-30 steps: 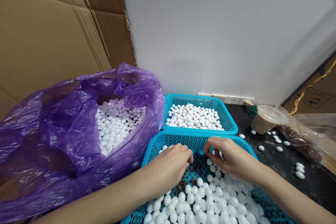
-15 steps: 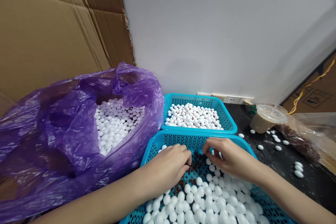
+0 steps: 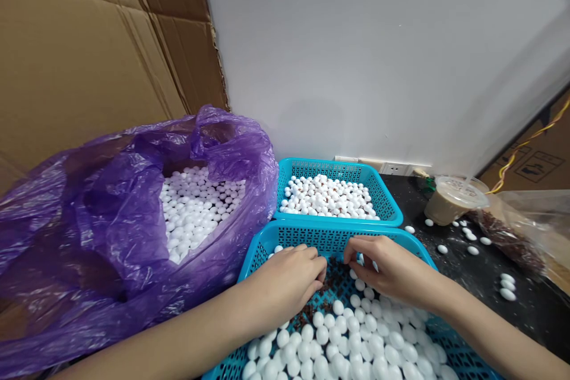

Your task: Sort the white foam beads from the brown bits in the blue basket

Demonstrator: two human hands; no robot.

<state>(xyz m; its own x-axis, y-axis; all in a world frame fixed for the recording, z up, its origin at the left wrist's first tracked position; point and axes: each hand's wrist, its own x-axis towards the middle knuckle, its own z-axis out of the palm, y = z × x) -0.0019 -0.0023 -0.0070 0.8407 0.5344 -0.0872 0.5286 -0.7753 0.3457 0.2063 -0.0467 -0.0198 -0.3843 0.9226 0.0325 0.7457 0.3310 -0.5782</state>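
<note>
My left hand and my right hand both reach into the near blue plastic basket, close together at its far end. Both have curled fingers pressed down among dark brown bits on the basket floor; what they pinch is too small to see. Several white oval pellets fill the near part of this basket, below both hands.
A second blue basket of white pellets stands just behind. A purple plastic bag of pellets lies at the left, against cardboard. On the dark table at right are a lidded drink cup, a clear bag and loose pellets.
Both hands stay in nearly the same spot in the near basket; only the fingers shift slightly among the brown bits.
</note>
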